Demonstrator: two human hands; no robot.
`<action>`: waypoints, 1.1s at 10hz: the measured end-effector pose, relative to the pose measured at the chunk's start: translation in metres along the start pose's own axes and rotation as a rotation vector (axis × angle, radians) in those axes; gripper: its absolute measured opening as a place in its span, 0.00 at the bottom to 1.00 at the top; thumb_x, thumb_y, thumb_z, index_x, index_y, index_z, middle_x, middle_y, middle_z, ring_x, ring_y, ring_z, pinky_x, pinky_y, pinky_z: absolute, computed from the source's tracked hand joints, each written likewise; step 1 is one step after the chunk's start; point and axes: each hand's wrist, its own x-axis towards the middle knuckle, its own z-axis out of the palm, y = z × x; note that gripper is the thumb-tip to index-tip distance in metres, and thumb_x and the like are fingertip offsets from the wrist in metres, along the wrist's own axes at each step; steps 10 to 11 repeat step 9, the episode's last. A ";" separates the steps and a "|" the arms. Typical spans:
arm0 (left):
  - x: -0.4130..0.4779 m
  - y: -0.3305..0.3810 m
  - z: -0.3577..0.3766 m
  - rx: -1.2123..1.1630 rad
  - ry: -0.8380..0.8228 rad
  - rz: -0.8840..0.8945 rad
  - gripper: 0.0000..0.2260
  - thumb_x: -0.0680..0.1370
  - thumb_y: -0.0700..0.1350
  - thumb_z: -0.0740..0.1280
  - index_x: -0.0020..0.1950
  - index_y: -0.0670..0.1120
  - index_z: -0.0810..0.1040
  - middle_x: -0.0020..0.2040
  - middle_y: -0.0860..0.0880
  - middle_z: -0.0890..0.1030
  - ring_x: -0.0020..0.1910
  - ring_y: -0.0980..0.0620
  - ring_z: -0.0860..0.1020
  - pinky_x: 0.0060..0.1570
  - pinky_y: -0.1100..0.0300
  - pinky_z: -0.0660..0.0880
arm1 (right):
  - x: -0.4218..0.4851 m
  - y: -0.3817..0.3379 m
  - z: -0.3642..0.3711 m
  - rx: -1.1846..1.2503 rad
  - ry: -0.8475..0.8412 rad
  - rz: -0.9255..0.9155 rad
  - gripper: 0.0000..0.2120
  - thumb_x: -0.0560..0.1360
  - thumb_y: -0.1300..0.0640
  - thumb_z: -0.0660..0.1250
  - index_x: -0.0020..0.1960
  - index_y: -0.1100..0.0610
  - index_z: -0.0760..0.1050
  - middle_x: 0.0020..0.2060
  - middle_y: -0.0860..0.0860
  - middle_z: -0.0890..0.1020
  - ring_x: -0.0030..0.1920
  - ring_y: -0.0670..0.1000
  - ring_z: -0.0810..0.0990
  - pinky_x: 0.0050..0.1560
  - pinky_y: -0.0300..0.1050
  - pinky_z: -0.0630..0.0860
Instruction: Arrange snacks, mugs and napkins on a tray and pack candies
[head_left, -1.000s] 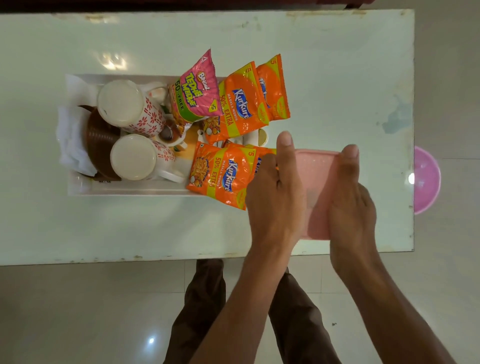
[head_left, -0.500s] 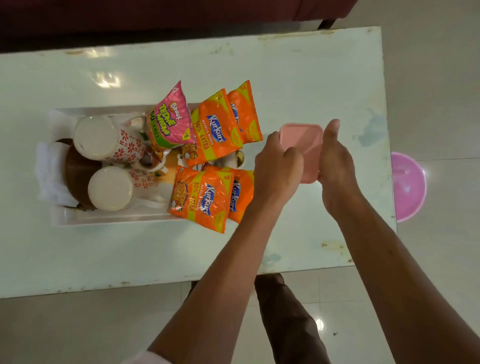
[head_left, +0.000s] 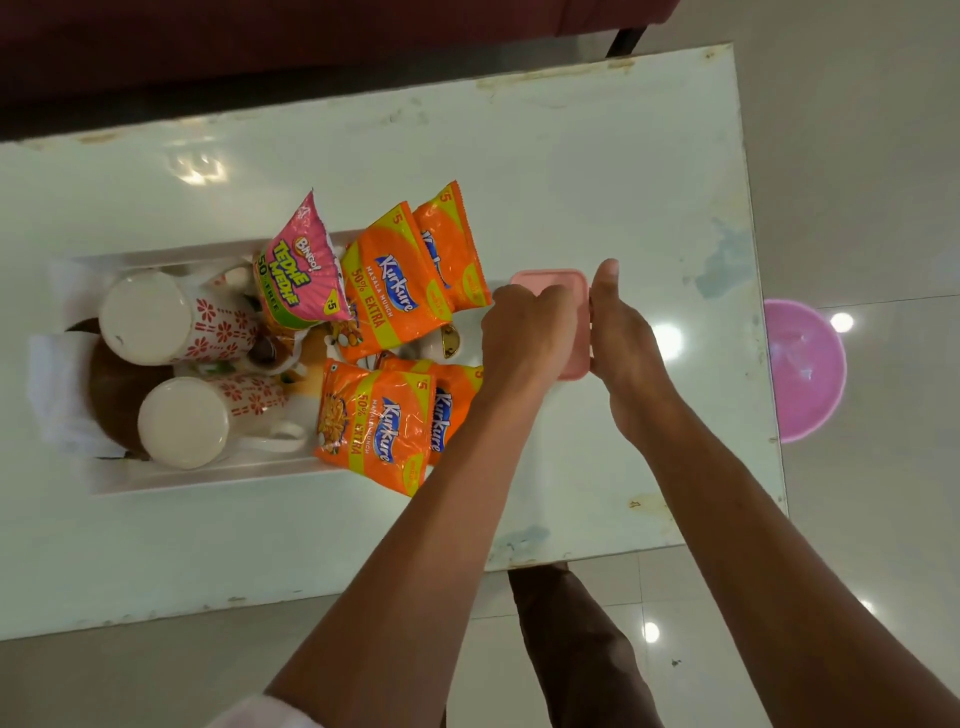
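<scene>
Head camera looks down on the tabletop (head_left: 571, 182), where the tray (head_left: 208, 480) seems fully loaded. Two flowered mugs (head_left: 171, 322) and white napkins (head_left: 57, 410) sit at its left end. Orange snack packets (head_left: 395, 291) and one pink packet (head_left: 296, 275) are heaped at its right end, a few spilling past the rim. That part of the job looks finished to me.

The pink box (head_left: 550, 280) sits just beside the tray's right end, low over the tabletop. The left hand (head_left: 530, 332) has its fingers curled over the near left edge, a firm grip. The right hand (head_left: 623, 338) lies against the right side with its thumb straight; its fingers are hidden, so I cannot tell its grip. No candies show, and the box looks closed, so packing is probably at its last step.
</scene>
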 end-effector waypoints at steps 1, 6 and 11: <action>-0.002 0.001 -0.001 -0.057 0.017 -0.024 0.13 0.81 0.43 0.62 0.58 0.35 0.77 0.62 0.34 0.79 0.62 0.34 0.77 0.57 0.45 0.76 | -0.001 0.001 0.002 -0.004 -0.029 -0.005 0.34 0.77 0.29 0.43 0.62 0.49 0.78 0.56 0.50 0.83 0.56 0.51 0.80 0.61 0.53 0.76; 0.000 -0.004 -0.002 -0.099 0.010 -0.011 0.16 0.80 0.45 0.63 0.63 0.36 0.75 0.62 0.36 0.80 0.61 0.36 0.79 0.57 0.45 0.76 | -0.001 0.007 0.003 -0.040 -0.028 -0.059 0.33 0.78 0.30 0.44 0.59 0.51 0.78 0.56 0.52 0.82 0.57 0.53 0.80 0.63 0.55 0.76; -0.005 -0.001 0.017 0.117 -0.005 -0.023 0.29 0.83 0.54 0.57 0.81 0.45 0.53 0.78 0.40 0.63 0.76 0.38 0.64 0.70 0.42 0.70 | -0.014 0.009 -0.005 0.000 -0.021 -0.179 0.18 0.84 0.44 0.52 0.53 0.49 0.79 0.53 0.53 0.83 0.56 0.53 0.81 0.62 0.57 0.76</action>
